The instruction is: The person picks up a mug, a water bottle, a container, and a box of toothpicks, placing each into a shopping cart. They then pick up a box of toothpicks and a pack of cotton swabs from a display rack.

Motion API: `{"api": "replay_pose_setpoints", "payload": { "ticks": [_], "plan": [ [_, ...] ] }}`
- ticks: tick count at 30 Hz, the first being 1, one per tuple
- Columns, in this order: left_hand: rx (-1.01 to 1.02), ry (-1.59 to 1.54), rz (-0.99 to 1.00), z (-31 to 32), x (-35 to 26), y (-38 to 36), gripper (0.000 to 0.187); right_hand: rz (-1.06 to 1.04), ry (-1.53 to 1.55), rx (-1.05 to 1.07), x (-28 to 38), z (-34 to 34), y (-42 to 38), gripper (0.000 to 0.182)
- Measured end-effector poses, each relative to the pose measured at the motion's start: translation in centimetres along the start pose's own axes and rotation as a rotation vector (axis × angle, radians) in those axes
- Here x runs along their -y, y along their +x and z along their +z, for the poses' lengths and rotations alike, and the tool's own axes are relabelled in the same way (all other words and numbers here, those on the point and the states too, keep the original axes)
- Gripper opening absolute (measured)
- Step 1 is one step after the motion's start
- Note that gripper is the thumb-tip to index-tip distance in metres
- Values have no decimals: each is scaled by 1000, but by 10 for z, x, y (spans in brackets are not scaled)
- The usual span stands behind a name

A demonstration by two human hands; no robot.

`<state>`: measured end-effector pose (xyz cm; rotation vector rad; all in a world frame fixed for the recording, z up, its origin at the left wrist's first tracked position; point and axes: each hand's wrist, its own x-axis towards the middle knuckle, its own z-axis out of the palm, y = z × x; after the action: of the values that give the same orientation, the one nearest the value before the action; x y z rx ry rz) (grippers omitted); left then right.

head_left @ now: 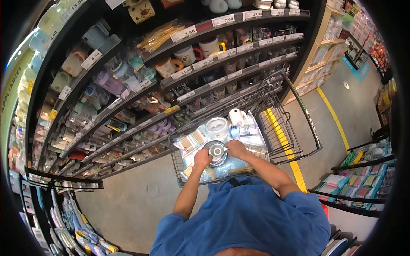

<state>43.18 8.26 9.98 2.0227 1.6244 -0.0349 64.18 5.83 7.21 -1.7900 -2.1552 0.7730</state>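
Note:
My left hand (202,158) and my right hand (236,149) grip a round, clear-looking vessel with a grey ringed top (217,150) from its two sides, low over the load of a shopping cart (319,148). Its exact kind I cannot tell. Just beyond it in the cart sit a round clear container with a white rim (217,126) and a white mug (235,117). A blue-and-white package (244,130) lies right of these. Left of my hands is a plastic-wrapped pack with brown panels (191,143). Blue wrapped goods (230,164) lie nearest my body.
Shelves of mugs and glasses with price tags (183,33) curve along the front and left. Folded textiles (83,228) hang at lower left. Packaged goods fill a rack (363,183) at right. Yellow floor lines (333,112) run past the cart.

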Motion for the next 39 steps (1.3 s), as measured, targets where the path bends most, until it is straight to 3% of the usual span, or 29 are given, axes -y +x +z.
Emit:
{"api": "replay_pose_setpoints", "payload": {
  "ticks": [6, 12, 16, 18, 22, 29, 37, 39],
  "plan": [
    [-124, -23, 205, -67, -38, 17, 23, -108, -52, -25, 3, -76, 15, 24],
    [-532, 29, 541, -208, -116, 42, 22, -418, -216, -446, 40, -242, 51, 6],
    [-713, -6, 617, -312, -180, 48, 27, -451, -305, -626, 85, -365, 68, 12],
    [-784, -4, 551, -357, -213, 54, 27, -512, -281, -788, 88, -414, 90, 14],
    [-858, 8, 526, -421, -253, 92, 30, -413, -178, -814, 106, -490, 117, 25],
    [-645, -82, 285, -458, -279, 168, 30, -244, -99, -712, 72, -534, 190, 15],
    [-540, -33, 192, -438, -278, 226, 33, -137, -190, -667, 43, -515, 241, 26],
    [-529, -24, 196, -434, -276, 237, 33, -12, -153, -658, 40, -510, 246, 28]
  ]
}}
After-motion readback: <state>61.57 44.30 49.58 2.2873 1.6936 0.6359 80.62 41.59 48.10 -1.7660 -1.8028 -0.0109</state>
